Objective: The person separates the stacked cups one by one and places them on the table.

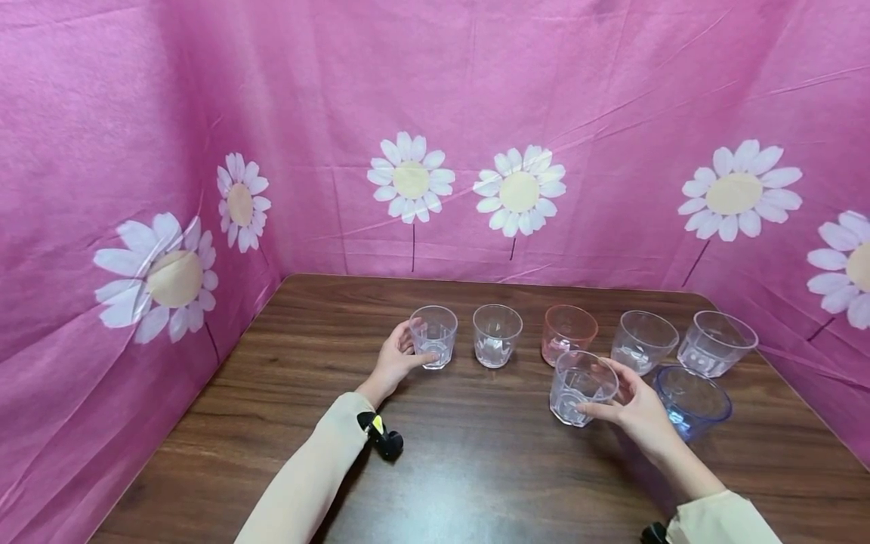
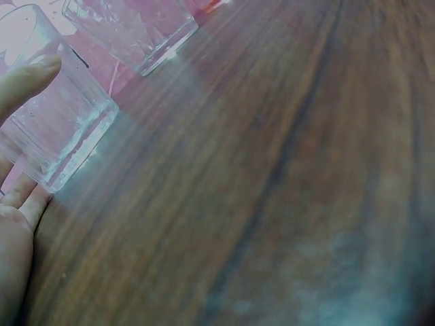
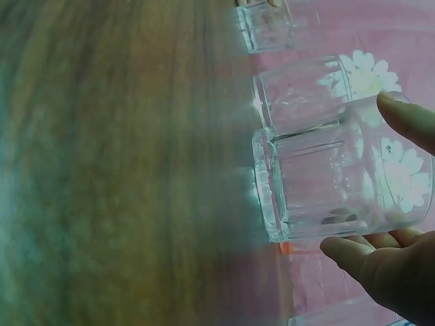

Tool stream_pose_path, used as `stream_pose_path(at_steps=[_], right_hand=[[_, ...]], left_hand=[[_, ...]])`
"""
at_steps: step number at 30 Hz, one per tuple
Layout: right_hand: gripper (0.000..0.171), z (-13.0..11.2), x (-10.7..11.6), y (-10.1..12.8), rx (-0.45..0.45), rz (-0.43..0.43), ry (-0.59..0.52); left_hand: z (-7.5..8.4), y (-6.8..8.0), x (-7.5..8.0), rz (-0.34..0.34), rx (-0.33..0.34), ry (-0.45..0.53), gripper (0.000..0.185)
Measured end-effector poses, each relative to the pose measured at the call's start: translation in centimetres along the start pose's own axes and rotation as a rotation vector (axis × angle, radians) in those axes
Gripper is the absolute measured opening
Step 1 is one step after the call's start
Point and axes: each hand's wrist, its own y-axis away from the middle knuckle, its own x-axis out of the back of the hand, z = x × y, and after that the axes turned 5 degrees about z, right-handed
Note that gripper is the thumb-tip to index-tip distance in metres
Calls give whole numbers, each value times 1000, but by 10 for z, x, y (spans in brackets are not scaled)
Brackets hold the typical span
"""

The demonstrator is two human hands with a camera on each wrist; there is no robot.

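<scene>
At the left end of a row of glasses, my left hand (image 1: 394, 364) holds a clear glass (image 1: 435, 336) from its left side, thumb in front and fingers behind. The left wrist view shows that glass (image 2: 71, 129) upright on the table. My right hand (image 1: 637, 412) grips another clear glass (image 1: 569, 393) by its right side, in front of the pink-tinted glass (image 1: 569, 325). In the right wrist view the held glass (image 3: 319, 176) is between thumb and fingers; whether its base touches the table I cannot tell.
A clear glass (image 1: 498, 336) stands right of the left hand's glass. Two more, a clear glass (image 1: 642, 340) and another clear glass (image 1: 717, 344), stand at the right. A blue-tinted glass (image 1: 696, 412) is just beyond the right hand. Pink flowered cloth (image 1: 462, 91) surrounds the wooden table (image 1: 476, 468).
</scene>
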Motion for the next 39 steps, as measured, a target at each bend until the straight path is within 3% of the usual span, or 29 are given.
stream_pose_path(at_steps=[6,20,28,34,39], right_hand=[[87,0,2,0,-12,-30,27],[83,-1,1,1,70,-12,55],[90,-3,7,3,96,-41,-14],[88,-7,15,4,160,-53,24],[84,-15,20,7,185,-70,125]], left_hand=[[-1,-1,0,5,-3,-7,74],[1,-2,1,41,-10,14,74],[5,0,1,38,16,41,73],[9,2,1,15,15,41,71],[16,7,0,5,43,12,71]])
